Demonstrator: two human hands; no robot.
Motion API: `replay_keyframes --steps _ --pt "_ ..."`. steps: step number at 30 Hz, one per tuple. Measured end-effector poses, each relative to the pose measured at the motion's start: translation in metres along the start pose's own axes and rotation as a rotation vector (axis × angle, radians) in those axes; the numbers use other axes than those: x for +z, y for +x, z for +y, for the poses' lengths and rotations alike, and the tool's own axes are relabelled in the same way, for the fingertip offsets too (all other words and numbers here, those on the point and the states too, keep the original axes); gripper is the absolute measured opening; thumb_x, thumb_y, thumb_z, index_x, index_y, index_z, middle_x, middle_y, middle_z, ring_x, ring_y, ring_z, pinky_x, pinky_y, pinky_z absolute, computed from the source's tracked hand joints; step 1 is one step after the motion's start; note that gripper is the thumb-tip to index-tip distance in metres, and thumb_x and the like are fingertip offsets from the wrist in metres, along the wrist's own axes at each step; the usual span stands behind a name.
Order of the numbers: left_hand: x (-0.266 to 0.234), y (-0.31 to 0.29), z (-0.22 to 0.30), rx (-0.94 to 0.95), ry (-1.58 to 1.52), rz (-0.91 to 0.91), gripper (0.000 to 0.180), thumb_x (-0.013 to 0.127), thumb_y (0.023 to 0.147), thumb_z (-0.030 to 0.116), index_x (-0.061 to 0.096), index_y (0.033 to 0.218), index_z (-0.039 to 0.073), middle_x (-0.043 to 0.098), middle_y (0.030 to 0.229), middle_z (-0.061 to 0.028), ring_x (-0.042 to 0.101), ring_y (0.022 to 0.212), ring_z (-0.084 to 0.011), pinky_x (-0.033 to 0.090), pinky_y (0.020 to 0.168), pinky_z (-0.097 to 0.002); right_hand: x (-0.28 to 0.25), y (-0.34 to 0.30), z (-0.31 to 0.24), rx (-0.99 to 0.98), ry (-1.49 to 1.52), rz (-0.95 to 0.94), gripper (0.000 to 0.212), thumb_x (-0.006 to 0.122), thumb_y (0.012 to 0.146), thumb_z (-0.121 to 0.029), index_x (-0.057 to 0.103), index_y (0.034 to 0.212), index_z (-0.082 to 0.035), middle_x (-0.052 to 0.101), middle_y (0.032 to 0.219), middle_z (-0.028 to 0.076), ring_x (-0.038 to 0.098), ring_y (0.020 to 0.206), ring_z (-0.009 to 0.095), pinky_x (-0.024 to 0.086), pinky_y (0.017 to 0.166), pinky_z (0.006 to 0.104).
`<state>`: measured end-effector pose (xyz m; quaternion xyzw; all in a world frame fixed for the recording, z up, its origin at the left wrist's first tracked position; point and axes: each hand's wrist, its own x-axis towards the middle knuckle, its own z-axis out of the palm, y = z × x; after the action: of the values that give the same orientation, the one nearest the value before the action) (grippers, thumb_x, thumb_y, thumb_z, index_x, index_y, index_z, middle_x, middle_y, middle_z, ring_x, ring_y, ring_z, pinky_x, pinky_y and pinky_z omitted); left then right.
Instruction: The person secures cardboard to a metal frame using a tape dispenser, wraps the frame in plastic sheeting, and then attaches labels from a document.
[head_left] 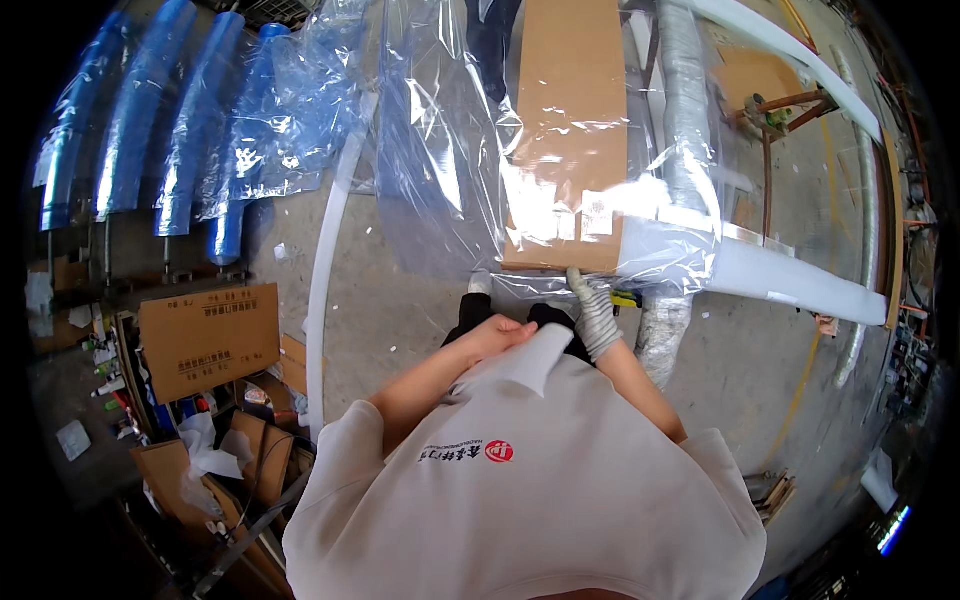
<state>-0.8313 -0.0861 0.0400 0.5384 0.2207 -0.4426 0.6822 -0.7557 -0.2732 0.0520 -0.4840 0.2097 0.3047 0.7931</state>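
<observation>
My bare left hand [506,338] is closed on a small piece of white foam sheet [532,368] in front of my shirt. A striped knit glove covers my right hand [596,318]. It is at the near end of a long, flat cardboard carton [570,110], with a fingertip or thumb on the edge and the other fingers partly hidden. Clear plastic film [430,190] lies over the carton and hangs past its sides and near end; my right hand appears to grip its near edge. White labels [597,214] show on the carton through the film.
A film-wrapped tube [685,130] runs along the carton's right, crossing a white foam-covered bar [800,278]. Blue film rolls [130,110] stand at far left. Below them are a printed cardboard sheet [210,340] and scrap boxes. A white strip [325,260] curves along the floor.
</observation>
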Motion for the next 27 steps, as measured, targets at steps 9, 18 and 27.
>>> replay_keyframes --steps 9,18,27 --pt "-0.124 -0.006 -0.03 0.293 -0.774 -0.224 0.041 0.046 0.089 0.039 0.055 0.11 0.005 0.06 0.078 -0.0033 0.055 0.068 -0.0115 0.045 0.063 -0.0236 -0.057 -0.02 -0.033 -0.416 -0.012 0.605 0.043 0.064 0.079 -0.03 0.05 0.114 -0.009 0.058 0.099 0.005 0.06 0.08 0.015 0.052 0.059 0.0266" --pt "-0.172 0.047 -0.006 0.619 -0.976 -0.265 0.042 0.042 0.089 0.042 0.049 0.116 0.01 0.058 0.076 -0.0033 0.052 0.065 -0.0123 0.043 0.063 -0.0253 0.023 0.0 0.046 -0.089 0.105 0.303 0.041 0.069 0.074 -0.034 0.053 0.105 -0.012 0.057 0.098 0.004 0.057 0.083 0.02 0.048 0.075 0.034" --pt "-0.165 0.01 -0.082 0.626 -0.929 -0.28 0.045 0.038 0.09 0.044 0.044 0.122 0.014 0.056 0.075 -0.0033 0.05 0.063 -0.0131 0.041 0.063 -0.027 -0.044 0.026 0.035 -0.173 0.455 0.762 0.025 0.056 0.083 -0.028 0.054 0.102 -0.011 0.056 0.096 0.005 0.055 0.086 0.022 0.046 0.076 0.0357"
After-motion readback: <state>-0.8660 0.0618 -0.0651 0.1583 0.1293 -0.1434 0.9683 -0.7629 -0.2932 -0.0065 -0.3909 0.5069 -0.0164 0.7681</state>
